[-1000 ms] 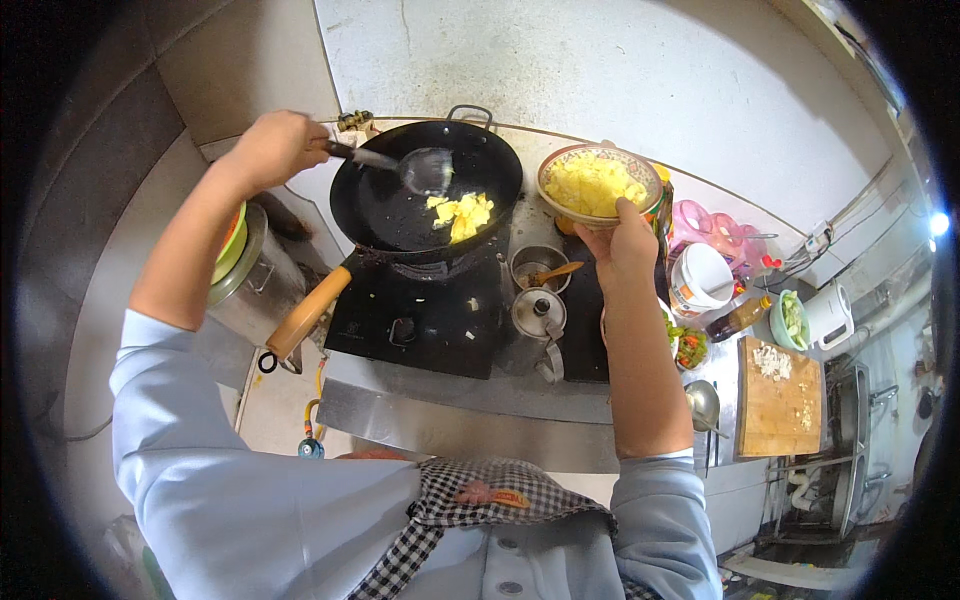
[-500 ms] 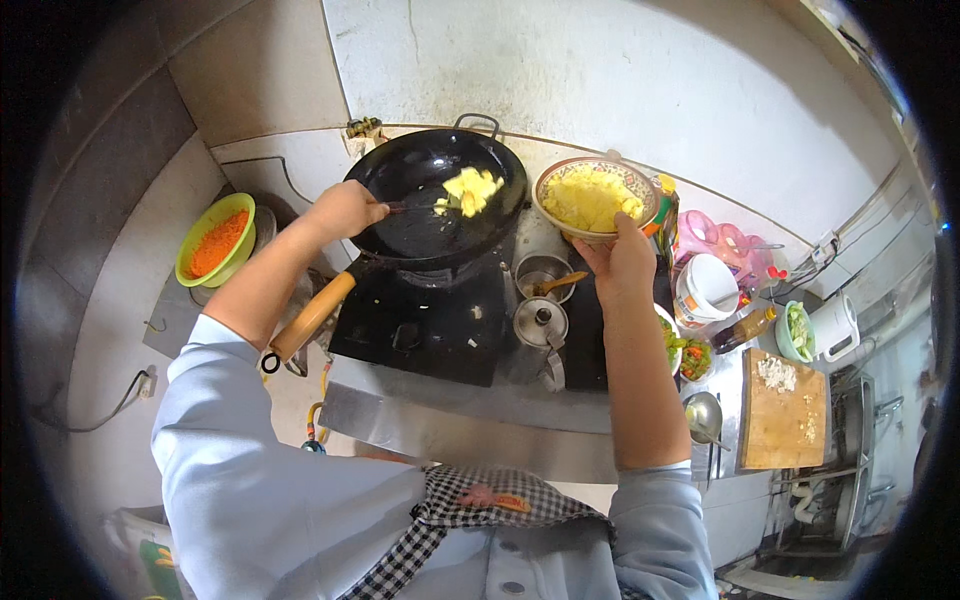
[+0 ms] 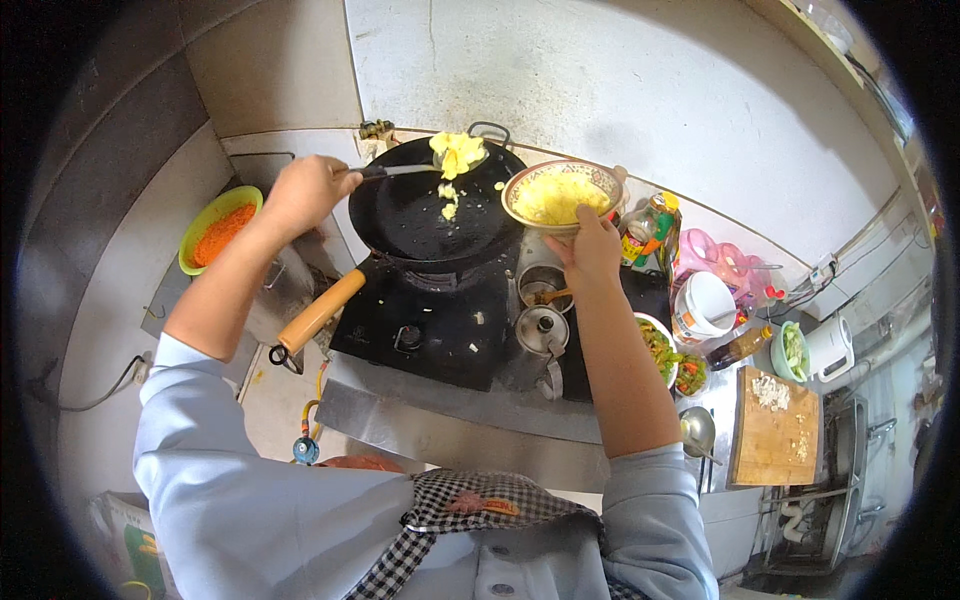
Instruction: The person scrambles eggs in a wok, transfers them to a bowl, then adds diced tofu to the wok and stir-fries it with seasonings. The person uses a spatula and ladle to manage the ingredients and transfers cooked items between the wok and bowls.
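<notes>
My left hand is closed round the dark handle of a metal spatula, lifted over the black wok. Its head is mostly hidden under yellow scrambled egg. A few bits of egg lie or fall below it in the wok, which has a wooden handle. Just right of the wok's rim, my right hand grips a patterned bowl, thumb over the near edge and fingers beneath. The bowl is tilted toward the wok and holds more yellow egg.
A green bowl of shredded carrot stands left. Beside the black stove are a metal pot, a lidded pot, bowls of cut vegetables, a white bucket, bottles, a ladle and a cutting board.
The egg-laden spatula has risen toward the wok's far rim, with bits dropping below. The bowl has shifted left toward the wok and tipped further. The view has shifted slightly.
</notes>
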The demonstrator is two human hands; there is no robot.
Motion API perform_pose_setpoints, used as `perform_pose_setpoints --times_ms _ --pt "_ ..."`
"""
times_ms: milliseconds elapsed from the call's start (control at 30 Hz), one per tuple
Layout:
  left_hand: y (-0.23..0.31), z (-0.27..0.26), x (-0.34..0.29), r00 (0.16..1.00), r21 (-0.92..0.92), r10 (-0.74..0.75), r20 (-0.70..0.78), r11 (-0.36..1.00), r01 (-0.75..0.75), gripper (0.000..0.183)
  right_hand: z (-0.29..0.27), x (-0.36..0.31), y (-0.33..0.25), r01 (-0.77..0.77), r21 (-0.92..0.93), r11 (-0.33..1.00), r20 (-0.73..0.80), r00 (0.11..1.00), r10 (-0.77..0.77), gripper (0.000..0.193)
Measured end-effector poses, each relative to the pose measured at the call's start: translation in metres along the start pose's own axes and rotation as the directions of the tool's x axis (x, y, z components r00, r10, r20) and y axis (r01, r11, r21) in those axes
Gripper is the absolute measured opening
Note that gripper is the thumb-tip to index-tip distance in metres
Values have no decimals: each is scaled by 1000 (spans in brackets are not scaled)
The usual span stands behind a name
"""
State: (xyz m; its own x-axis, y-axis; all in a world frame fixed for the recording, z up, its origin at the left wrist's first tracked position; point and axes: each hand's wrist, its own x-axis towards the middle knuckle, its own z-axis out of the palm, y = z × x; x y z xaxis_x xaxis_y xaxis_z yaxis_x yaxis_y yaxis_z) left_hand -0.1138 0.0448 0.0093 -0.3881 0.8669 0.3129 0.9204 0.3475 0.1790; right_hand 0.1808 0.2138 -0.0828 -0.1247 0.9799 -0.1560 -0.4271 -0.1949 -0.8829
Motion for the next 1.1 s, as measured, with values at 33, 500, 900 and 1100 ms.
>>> perform_pose_setpoints --times_ms 33,500,900,1100 --pt "6 -15 -4 1000 10 15 -20 1000 -15 36 8 1 1 -16 -11 1000 -37 999 15 31" --pt "42 -72 -63 700 719 663 -266 620 -314 30 76 7 35 -132 104 986 311 946 93 40" --pt "-13 -71 4 992 207 -59 110 978 35 30 21 13 12 -101 154 983 195 978 70 35" --pt "-28 7 52 945 278 -54 322 960 -40 43 -13 -2 -13 -30 155 987 74 997 18 37"
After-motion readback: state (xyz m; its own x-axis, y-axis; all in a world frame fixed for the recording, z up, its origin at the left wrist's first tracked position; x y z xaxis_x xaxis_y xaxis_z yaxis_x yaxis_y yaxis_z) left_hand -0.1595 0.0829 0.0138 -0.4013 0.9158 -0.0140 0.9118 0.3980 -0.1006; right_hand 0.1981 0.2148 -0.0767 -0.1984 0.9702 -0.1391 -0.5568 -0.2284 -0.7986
